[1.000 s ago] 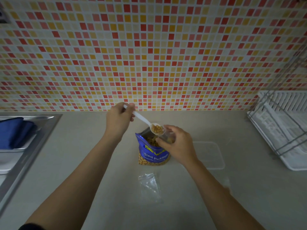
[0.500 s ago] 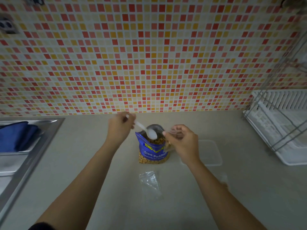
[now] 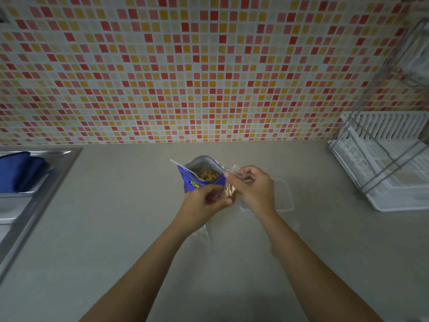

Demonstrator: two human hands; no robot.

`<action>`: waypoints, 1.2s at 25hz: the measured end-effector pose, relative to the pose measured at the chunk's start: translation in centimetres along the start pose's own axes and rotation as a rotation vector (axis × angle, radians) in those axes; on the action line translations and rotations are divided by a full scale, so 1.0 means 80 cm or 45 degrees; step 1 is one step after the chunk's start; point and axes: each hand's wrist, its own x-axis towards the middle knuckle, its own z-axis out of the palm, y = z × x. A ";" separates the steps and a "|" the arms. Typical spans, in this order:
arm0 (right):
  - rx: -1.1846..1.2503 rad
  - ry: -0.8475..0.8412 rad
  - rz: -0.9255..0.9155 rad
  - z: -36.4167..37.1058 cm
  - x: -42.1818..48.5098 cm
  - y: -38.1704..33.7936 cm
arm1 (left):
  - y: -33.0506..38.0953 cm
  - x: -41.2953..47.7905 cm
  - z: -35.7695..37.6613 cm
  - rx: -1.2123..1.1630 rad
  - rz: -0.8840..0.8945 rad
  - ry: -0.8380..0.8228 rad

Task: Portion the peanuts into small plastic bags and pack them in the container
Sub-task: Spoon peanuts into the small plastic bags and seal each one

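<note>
Pinching the top edge of a small clear plastic bag (image 3: pixel 231 193) between thumb and forefinger of the right hand (image 3: pixel 253 189), with the other fingers loosely curled above. Gripping the lower, peanut-filled part of that same bag with the left hand (image 3: pixel 202 203), fingers curled inward and thumb laid across the front. Reaching in from the bottom edge with both bare forearms, meeting over the middle of the beige countertop (image 3: pixel 116 228).

Just behind the left knuckles: an upright blue foil peanut pouch (image 3: pixel 202 181), mouth spread wide, tan peanuts (image 3: pixel 209 175) showing inside, yellow lettering mostly covered by the hand. Poking from the pouch's left corner: a thin white plastic handle (image 3: pixel 177 162), working end hidden. Largely blocked by the right hand and wrist: a clear rectangular plastic container (image 3: pixel 284 196), faint against the counter. Half lost under the left wrist: a flat empty clear bag (image 3: pixel 204 233), barely distinguishable.

Bounded on the left by a stainless-steel sink (image 3: pixel 46 182) holding a blue cloth (image 3: pixel 18 173), both cut off by the frame; on the right by a white slatted dish rack (image 3: pixel 383 163); at the back by a red, orange and cream mosaic-tile wall (image 3: pixel 209 66). Wide stretches of counter between pouch and sink, and between container and rack.
</note>
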 end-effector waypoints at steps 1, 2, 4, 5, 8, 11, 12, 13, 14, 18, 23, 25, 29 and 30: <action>0.015 -0.032 0.029 -0.004 -0.003 0.003 | -0.004 -0.002 0.014 -0.118 -0.033 -0.003; 0.040 -0.073 0.063 -0.009 -0.006 0.005 | -0.009 -0.004 0.026 -0.253 -0.072 0.020; 0.070 -0.159 0.129 -0.027 -0.010 0.015 | -0.018 -0.006 0.048 -0.488 -0.172 0.025; 0.042 -0.177 0.146 -0.038 -0.012 0.024 | -0.022 -0.008 0.062 -0.548 -0.234 0.000; -0.112 -0.119 0.193 -0.076 -0.027 0.065 | -0.040 -0.024 0.109 -0.518 -0.427 -0.070; -0.366 -0.107 0.215 -0.111 -0.051 0.115 | -0.062 -0.033 0.151 -0.207 -0.471 -0.076; -0.502 -0.134 0.170 -0.123 -0.058 0.133 | -0.065 -0.034 0.163 -0.070 -0.469 -0.093; -0.644 -0.179 0.099 -0.132 -0.066 0.149 | -0.065 -0.034 0.173 0.053 -0.463 -0.093; -0.770 -0.231 0.018 -0.140 -0.074 0.162 | -0.065 -0.034 0.180 0.150 -0.455 -0.076; -1.065 -0.361 -0.168 -0.151 -0.095 0.197 | -0.071 -0.046 0.186 0.306 -0.337 0.038; -1.123 -0.413 -0.192 -0.152 -0.097 0.212 | -0.077 -0.049 0.202 0.398 -0.182 -0.110; -1.126 -0.427 -0.178 -0.153 -0.095 0.217 | -0.071 -0.047 0.210 0.381 -0.153 -0.129; -1.119 -0.405 -0.220 -0.155 -0.095 0.213 | -0.065 -0.053 0.207 0.496 -0.145 -0.166; -1.105 -0.371 -0.264 -0.153 -0.095 0.206 | -0.066 -0.055 0.199 0.565 -0.105 -0.132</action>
